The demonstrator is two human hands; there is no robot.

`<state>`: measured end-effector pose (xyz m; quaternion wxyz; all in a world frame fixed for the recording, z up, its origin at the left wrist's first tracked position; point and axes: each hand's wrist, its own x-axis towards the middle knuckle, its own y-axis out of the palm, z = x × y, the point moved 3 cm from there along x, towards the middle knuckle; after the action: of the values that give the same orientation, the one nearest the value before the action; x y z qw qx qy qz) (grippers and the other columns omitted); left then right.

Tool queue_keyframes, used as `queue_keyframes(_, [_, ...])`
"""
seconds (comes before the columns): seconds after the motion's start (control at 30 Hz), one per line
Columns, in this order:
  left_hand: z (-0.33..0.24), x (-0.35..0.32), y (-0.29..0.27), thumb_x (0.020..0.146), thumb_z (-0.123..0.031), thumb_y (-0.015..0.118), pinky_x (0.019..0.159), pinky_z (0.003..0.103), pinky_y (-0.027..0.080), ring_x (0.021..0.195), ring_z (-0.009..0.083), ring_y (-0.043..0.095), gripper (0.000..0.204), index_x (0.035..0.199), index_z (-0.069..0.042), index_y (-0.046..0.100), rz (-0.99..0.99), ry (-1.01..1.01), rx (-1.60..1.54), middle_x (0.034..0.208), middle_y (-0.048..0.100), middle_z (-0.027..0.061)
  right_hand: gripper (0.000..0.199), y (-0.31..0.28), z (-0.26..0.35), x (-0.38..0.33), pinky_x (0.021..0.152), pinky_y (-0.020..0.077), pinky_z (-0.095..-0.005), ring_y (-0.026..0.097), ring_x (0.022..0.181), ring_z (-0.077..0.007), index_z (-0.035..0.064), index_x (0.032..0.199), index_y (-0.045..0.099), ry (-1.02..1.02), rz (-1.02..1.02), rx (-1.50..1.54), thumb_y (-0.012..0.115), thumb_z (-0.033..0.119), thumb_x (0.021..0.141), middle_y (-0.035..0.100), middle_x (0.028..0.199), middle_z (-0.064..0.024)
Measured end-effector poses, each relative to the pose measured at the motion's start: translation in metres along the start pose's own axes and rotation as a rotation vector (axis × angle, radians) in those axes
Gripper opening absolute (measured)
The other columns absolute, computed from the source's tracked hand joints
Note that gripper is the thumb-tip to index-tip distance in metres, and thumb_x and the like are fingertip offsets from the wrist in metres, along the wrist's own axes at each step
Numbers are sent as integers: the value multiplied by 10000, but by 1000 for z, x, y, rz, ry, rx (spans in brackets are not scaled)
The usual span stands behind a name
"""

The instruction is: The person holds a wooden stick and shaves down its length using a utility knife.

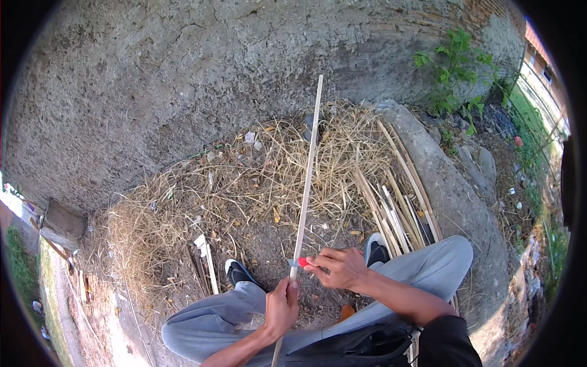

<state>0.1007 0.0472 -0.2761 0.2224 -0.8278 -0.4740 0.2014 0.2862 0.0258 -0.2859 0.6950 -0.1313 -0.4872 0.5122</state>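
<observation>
Pale bamboo slat gripped by left hand, red-handled blade in right hand

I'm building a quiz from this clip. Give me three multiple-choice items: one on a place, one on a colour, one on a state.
1. Where does the bundle of split bamboo strips lie?
A. To the person's right
B. To the person's left
C. On the lap

2. What colour is the handle of the small knife?
A. Blue
B. Red
C. Yellow

3. How does the left hand stand on the long bamboo stick?
A. Open above it
B. Closed around it
C. Away from it

Answers: 1 A, they lie beside the right leg. 2 B, red shows at the right hand. 3 B, the fingers wrap the stick.
</observation>
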Motion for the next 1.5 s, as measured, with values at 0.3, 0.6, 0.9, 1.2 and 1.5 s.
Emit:
queue_keyframes(0.3, [8, 1, 5, 994, -143, 473, 552, 368, 485, 601, 286, 665, 217, 997, 41, 587, -14, -10, -33, 673, 619, 190, 122, 0, -1, 0, 396, 456, -304, 589, 465, -172, 162, 811, 718, -12, -5, -24, 772, 267, 783, 614, 687, 42])
queue_keyframes(0.6, [27, 14, 17, 986, -144, 483, 556, 373, 462, 554, 205, 590, 220, 1004, 41, 601, -5, -28, -79, 631, 578, 142, 324, 21, -5, -7, 444, 513, -415, 653, 537, -315, 66, 1034, 571, 40, 287, -242, 565, 375, 935, 654, 729, -139])
queue_keyframes(0.9, [24, 13, 20, 982, -156, 481, 600, 471, 463, 663, 434, 623, 222, 967, 36, 591, 86, -63, 53, 691, 603, 258, 165, 29, -12, -19, 428, 511, -317, 672, 513, -225, -14, 859, 580, 77, 485, -478, 613, 129, 784, 654, 593, -108])
queue_keyframes(1.2, [36, 21, 33, 985, -160, 465, 598, 446, 483, 618, 356, 643, 236, 980, 30, 604, 135, -158, -93, 682, 628, 197, 94, 46, -39, -12, 424, 514, -332, 689, 534, -227, 27, 787, 655, 96, 413, -557, 608, 107, 781, 667, 595, -107])
queue_keyframes(1.5, [13, 22, 23, 995, -151, 445, 543, 391, 468, 617, 255, 656, 231, 966, 41, 570, 36, 22, 184, 669, 600, 147, 215, 28, -42, 14, 464, 534, -397, 692, 586, -289, -46, 943, 654, 129, 475, -445, 620, 81, 773, 683, 696, -167])
